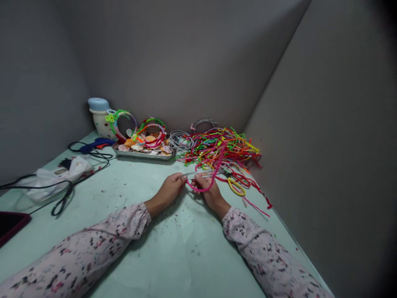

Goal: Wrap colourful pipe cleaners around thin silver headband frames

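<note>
My left hand (173,185) is closed in a pinch above the table, on the end of a bright pink pipe cleaner (203,190) and a thin grey wire (203,172). The pipe cleaner dips between the hands, then curves up in front of my right hand (211,191), its free end standing in the air. Beside the left one, my right hand is closed, with its fingers at the grey wire; its exact grip is partly hidden. Scissors (237,187) with yellow and red handles lie just beyond it to the right.
A heap of colourful pipe cleaners (223,145) lies at the back right, beside coiled grey wire (181,140). A metal tray (142,155) holds shells and wrapped hoops. Leftward are a lidded jar (102,120), a blue tool (96,145), black cable (63,203), plastic bag (56,178) and dark-red-edged device (12,225).
</note>
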A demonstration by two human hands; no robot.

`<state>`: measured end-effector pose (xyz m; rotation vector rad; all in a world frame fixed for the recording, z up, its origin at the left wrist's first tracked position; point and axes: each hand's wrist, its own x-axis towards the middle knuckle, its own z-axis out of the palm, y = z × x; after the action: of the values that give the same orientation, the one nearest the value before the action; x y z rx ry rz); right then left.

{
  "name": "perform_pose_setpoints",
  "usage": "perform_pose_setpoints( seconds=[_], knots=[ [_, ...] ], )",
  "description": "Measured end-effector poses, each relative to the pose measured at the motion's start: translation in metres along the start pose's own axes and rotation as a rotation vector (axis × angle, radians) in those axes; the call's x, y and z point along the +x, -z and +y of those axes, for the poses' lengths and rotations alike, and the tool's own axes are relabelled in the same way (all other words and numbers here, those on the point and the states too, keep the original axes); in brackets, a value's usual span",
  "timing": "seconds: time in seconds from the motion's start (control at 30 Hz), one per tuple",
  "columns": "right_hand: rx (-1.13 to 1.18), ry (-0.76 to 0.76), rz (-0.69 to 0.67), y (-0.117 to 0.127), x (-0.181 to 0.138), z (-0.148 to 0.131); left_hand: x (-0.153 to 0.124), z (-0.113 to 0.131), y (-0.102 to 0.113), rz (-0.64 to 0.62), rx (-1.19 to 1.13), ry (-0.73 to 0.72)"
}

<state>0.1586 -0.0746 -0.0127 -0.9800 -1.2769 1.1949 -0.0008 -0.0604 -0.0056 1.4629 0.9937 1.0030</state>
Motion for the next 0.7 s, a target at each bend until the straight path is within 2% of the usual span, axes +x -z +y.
perform_pose_setpoints(
  seconds=[0.7],
  knots=[
    [0.013, -0.018, -0.013, -0.003, -0.001, -0.0017, 0.0018, -0.0011, -0.0011, -0.023, -0.073, 0.024]
  ],
)
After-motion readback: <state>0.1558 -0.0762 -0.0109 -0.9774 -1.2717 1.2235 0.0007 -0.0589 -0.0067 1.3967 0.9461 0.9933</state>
